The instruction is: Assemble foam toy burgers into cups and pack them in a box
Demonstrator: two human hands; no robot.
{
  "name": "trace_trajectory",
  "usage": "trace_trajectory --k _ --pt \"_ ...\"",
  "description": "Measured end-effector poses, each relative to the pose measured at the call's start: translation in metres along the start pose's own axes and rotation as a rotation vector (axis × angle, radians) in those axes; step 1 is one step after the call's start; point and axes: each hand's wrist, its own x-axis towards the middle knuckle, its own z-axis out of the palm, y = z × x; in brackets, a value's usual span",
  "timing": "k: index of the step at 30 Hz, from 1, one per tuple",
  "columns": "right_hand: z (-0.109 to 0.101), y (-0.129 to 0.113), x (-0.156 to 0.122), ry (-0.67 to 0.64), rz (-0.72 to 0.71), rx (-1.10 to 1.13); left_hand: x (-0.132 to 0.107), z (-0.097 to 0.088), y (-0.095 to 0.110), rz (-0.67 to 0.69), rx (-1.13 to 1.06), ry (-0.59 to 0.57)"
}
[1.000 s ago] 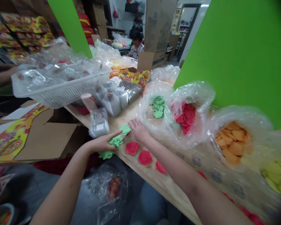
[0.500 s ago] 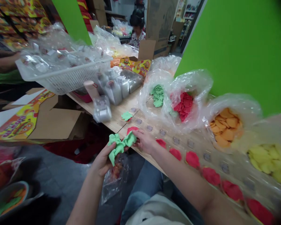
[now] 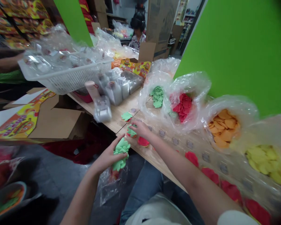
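So the left hand point(image 3: 107, 157) is wrapped around a green stack point(image 3: 122, 147), clamped on it just off the front edge of the table point(image 3: 115, 125). The right hand point(image 3: 141, 129) has its fingertips on a green piece point(image 3: 131, 132) near that edge, red showing under it. Can't tell if they're pinching or only touching. A second green piece point(image 3: 126, 116) lies just past it, also with red below. Red pieces point(image 3: 143, 142) run in a row off to the right, partly hidden by the right arm point(image 3: 175, 156). Behind those, open bags point(image 3: 201, 78) hold a green pile point(image 3: 157, 97), red pile point(image 3: 184, 107), orange pile point(image 3: 224, 126) and yellow pile point(image 3: 267, 164). Over left, there's a white basket point(image 3: 84, 73) full of clear packs point(image 3: 63, 59).
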Motion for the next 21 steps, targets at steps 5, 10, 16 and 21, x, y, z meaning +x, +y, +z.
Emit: trace_trajectory --k 5,10,16,21 --pt "-0.001 -0.001 -0.004 -0.003 -0.052 -0.087 0.031 -0.002 -0.002 0.024 0.373 -0.142" --pt "-0.01 0.002 -0.039 0.157 -0.106 -0.313 0.048 -0.006 -0.016 -0.019 0.507 -0.103" --pt "-0.004 0.007 -0.049 0.147 -0.311 -0.406 0.047 -0.012 -0.035 -0.054 0.397 0.014" --pt "0.007 0.004 -0.031 0.208 -0.238 -0.327 0.043 -0.014 -0.038 -0.058 0.379 0.01"
